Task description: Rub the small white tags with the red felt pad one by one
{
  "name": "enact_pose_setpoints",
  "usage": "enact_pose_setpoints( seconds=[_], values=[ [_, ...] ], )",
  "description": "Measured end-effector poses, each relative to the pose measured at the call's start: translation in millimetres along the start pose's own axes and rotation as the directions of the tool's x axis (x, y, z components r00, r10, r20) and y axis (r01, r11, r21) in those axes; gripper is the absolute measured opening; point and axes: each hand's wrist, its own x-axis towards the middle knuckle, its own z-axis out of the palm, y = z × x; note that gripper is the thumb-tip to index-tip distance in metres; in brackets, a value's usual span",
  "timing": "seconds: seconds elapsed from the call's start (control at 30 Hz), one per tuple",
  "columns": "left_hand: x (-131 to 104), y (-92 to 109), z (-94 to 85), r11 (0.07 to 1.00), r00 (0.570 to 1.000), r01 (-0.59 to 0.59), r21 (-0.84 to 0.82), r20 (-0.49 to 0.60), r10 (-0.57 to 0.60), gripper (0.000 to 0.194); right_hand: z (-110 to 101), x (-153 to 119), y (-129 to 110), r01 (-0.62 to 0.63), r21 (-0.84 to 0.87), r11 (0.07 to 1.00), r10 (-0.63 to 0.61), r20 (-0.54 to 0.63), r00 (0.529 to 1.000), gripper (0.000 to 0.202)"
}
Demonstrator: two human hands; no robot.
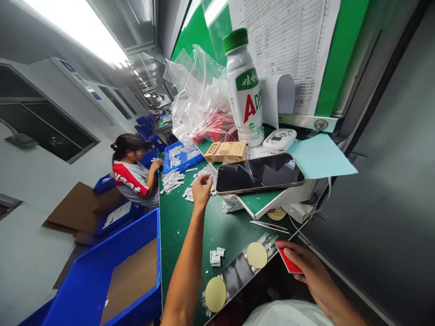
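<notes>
My left hand (201,189) is over the green table (183,226), its fingers pinched together beside the phone's left end. What it holds, if anything, is too small to make out. Loose white pieces (172,181) lie in piles just beyond and left of it. In my right hand (306,260), at the lower right, is a flat red piece (288,260), gripped between thumb and fingers. Left of that hand, two round cream discs (257,255) and a dark strip (237,274) lie along the table edge. A few small white pieces (215,257) rest near the strip.
A raised shelf (265,206) carries a black phone (260,173), a white bottle (245,90), an orange box (225,151) and plastic bags (200,99). A knife-like tool (270,226) lies below. Blue bins (88,271) stand left; a person (134,174) sits beyond.
</notes>
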Motion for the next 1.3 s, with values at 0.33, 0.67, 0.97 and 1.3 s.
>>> enact_pose_setpoints(
  seconds=[0.33, 0.67, 0.97, 1.3],
  values=[
    [22.1, 5.8, -4.3, 0.995, 0.997, 0.051, 0.089, -0.063, -0.046, 0.038, -5.3, 0.1, 8.8, -0.021, 0.065, 0.998, 0.02, 0.017, 1.0, 0.048],
    [-184.2, -69.6, -73.8, 0.881, 0.855, -0.04, 0.471, 0.473, -0.214, 0.025, -17.5, 8.1, 0.2, -0.044, 0.06, 0.997, 0.044, 0.012, 0.999, 0.048],
    [-207.7, -102.9, -53.4, 0.876, 0.829, 0.187, 0.444, 0.408, -0.383, 0.032, 27.4, 10.6, -4.6, -0.041, -0.022, 0.999, 0.045, 0.274, 0.961, 0.037],
    [-215.0, -25.3, -53.3, 0.708, 0.801, 0.598, -0.375, 0.267, -0.536, 0.05, 39.7, 4.6, -9.3, 0.141, 0.026, 0.99, -0.139, 0.405, 0.904, 0.043]
  ],
)
